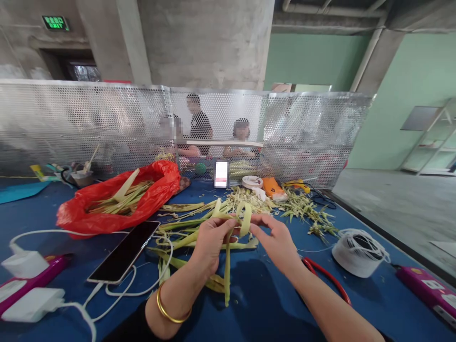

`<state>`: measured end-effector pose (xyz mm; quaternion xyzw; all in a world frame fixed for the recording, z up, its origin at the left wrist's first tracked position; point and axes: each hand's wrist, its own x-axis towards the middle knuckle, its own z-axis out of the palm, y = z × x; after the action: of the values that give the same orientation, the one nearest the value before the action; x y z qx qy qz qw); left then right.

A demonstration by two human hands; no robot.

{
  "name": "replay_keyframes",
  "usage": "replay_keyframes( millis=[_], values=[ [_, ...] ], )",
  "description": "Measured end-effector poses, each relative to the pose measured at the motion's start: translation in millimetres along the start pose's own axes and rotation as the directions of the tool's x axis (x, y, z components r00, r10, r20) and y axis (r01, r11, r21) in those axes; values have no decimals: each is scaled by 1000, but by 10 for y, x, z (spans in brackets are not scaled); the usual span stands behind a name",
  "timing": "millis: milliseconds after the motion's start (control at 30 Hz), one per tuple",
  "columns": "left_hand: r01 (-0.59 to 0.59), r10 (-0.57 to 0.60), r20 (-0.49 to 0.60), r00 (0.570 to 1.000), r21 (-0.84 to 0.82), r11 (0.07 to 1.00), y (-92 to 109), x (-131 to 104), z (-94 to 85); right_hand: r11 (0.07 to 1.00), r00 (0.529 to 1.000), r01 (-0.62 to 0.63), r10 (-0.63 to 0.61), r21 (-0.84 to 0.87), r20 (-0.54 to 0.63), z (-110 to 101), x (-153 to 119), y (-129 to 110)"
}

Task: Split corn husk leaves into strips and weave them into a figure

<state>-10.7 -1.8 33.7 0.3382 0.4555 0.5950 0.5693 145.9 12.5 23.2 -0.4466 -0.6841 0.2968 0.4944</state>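
Observation:
My left hand [213,237] pinches pale green leaf strips [245,221] in front of me, above the blue tabletop. One strip curls into a loop between my hands, and another [227,275] hangs straight down below my left fingers. My right hand [272,237] has its thumb and fingers closed on the right side of the looped strip. Its fingertips are partly hidden behind the strip. Under and behind my hands lies a loose spread of long leaf strips [188,237], pale green to yellowish.
On the left are a red plastic bag [80,209] of leaf strips, a phone [124,254] with white cables, and a purple power strip [33,278]. A white cord spool [351,261] and red-handled tool [329,275] lie right. Leaf scraps [302,206] and a perforated screen [135,114] stand behind; people sit beyond.

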Motion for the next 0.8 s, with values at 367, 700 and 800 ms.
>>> replay_keyframes(
  millis=[367,700,800],
  values=[
    [-95,88,-83,993,-89,991,-184,49,40,970,983,158,-137,-186,123,91,-71,15],
    [-40,48,53,997,-150,988,-171,-13,88,843,932,-339,242,418,269,243,-134,-25],
    [-46,50,25,998,-139,989,-184,-10,92,820,926,-371,288,435,246,282,-158,-39]
  ],
)
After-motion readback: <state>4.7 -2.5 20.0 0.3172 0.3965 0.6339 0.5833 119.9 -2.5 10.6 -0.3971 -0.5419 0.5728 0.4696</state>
